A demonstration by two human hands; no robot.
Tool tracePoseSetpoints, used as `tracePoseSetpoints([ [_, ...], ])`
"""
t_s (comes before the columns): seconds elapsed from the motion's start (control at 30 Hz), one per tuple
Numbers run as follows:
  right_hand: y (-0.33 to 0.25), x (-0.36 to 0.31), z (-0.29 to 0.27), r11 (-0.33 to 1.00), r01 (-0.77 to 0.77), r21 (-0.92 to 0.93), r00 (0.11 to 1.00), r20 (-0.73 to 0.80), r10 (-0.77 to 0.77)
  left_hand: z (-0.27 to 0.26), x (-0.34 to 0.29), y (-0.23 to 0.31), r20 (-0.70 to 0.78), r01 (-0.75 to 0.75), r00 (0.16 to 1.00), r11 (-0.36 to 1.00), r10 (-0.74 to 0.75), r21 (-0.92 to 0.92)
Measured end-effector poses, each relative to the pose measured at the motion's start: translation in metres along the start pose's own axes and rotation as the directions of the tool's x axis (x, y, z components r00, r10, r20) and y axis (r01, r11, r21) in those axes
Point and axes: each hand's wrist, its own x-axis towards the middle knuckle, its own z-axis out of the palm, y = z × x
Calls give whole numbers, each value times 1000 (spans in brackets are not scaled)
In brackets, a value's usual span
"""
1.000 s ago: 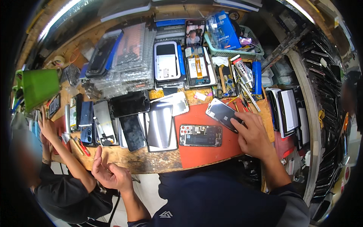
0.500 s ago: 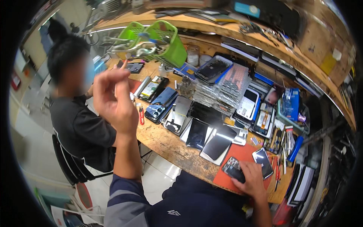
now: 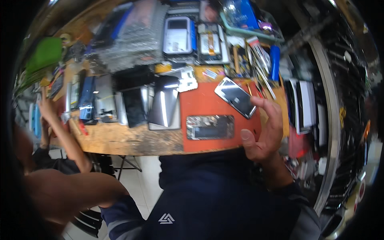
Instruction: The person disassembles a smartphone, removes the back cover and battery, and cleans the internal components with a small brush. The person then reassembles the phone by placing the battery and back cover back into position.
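My right hand (image 3: 266, 130) hovers over the right edge of the red mat (image 3: 200, 100), holding nothing, thumb and forefinger spread apart. Its forefinger comes close to the lower corner of a white-framed phone (image 3: 236, 98); I cannot tell whether they touch. Left of the thumb, an opened phone body (image 3: 210, 127) with bare inner parts lies flat on the mat. My left forearm (image 3: 76, 194) reaches out to the lower left, and the hand itself is lost past the dark rim.
Several phones and screens, among them a dark glossy one (image 3: 163, 106), line the wooden bench (image 3: 124, 138). Behind them rise bubble-wrapped stacks (image 3: 134, 48). Hand tools and a blue tube (image 3: 275, 63) crowd the right. At left, a co-worker's arm (image 3: 62, 128) reaches over the bench.
The view has swung right and down. My right hand has let go of the opened phone body and moved right, off it. My left hand, raised before, has left the picture.
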Motion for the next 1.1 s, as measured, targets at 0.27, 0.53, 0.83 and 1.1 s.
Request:
tracePoseSetpoints([
  [0.27, -17, -42, 6, 993, -46, 109, 936, 351, 5, 68, -177, 165, 733, 924, 377, 176, -566, -339],
  [0.53, 19, -38, -16, 973, -194, -127, 790, 568, 232, 65, -188, 172, 883, 250, 355, 942, -306, 226],
  [0.83, 19, -21, -20, 976, -205, -79, 714, 669, 204, 68, -184, 172, 883, 314, 310, 915, -352, 255],
  [1.1, 25, -31, -23, 965, -227, -131, 684, 684, 254, 72, -179, 170, 882, 342, 314, 909, -350, 239],
])
